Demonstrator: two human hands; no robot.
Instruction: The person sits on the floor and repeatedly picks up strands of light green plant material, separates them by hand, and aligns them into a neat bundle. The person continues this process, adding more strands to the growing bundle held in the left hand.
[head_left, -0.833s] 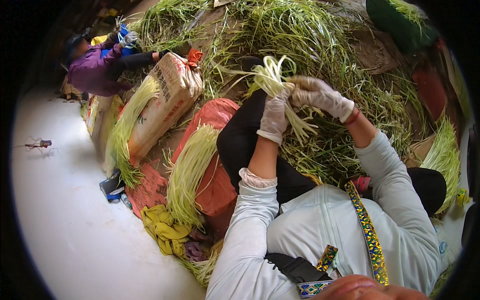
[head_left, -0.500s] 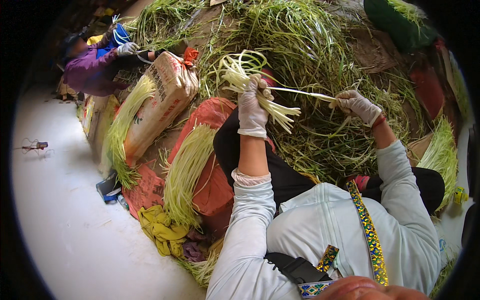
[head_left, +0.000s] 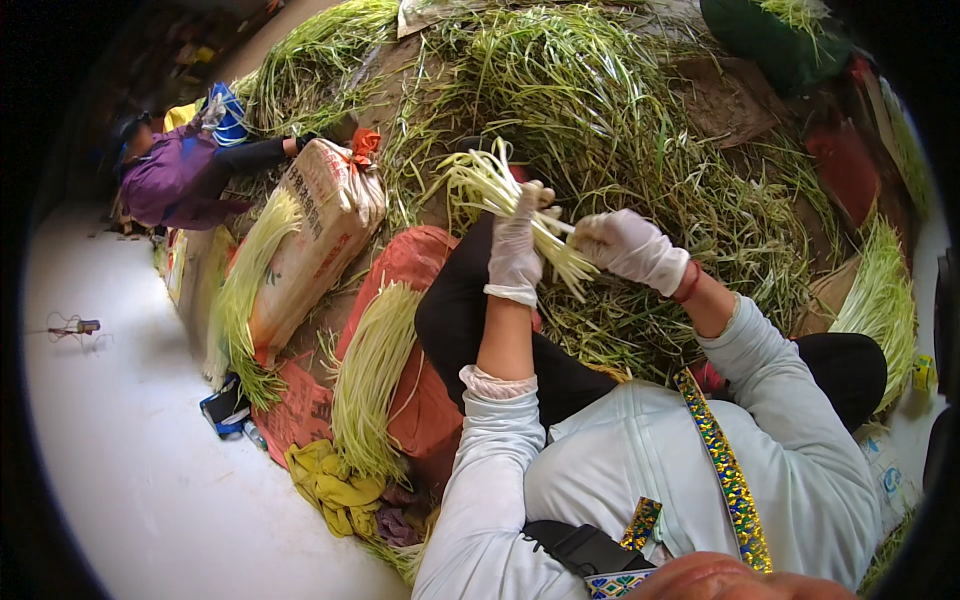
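Head view: the left hand [head_left: 517, 245] is clamped around the middle of a bunch [head_left: 488, 184] of pale stems, which is held up in front of the body, above the bent left knee. The bunch's long axis slants from upper left, where the stems fan out and curl, to lower right, where the ends stick out below the grip. Those ends point toward the right hand [head_left: 632, 248], which is just beside them, on their right, its fingers curled together; whether a stem is pinched there I cannot tell. The left hand is the nearer, wrapped on the bunch. Beyond both lies a green heap [head_left: 690, 210].
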